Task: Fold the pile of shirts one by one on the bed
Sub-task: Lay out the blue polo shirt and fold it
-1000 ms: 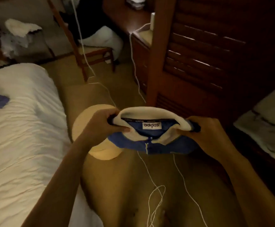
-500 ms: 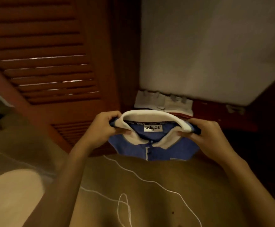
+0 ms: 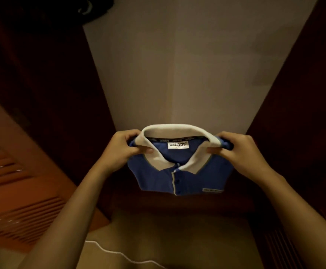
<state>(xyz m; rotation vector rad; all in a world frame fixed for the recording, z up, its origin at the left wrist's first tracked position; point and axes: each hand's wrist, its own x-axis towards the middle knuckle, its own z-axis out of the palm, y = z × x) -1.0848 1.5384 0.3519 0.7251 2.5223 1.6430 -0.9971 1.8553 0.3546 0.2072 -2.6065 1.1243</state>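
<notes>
A: where's the blue polo shirt [image 3: 158,177] at?
B: folded, held in the air before a pale wall [image 3: 177,74]. left hand [image 3: 123,150] and right hand [image 3: 239,152] each have a grip clamped on a shoulder beside the white collar [image 3: 175,129].

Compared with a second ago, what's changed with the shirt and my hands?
The view swung right, away from the bed and chair, past the louvred door to a plain wall. The folded blue shirt was carried along and now hangs in front of that wall. Nothing was taken or let go: the left hand and right hand grip its collar ends as before.
</notes>
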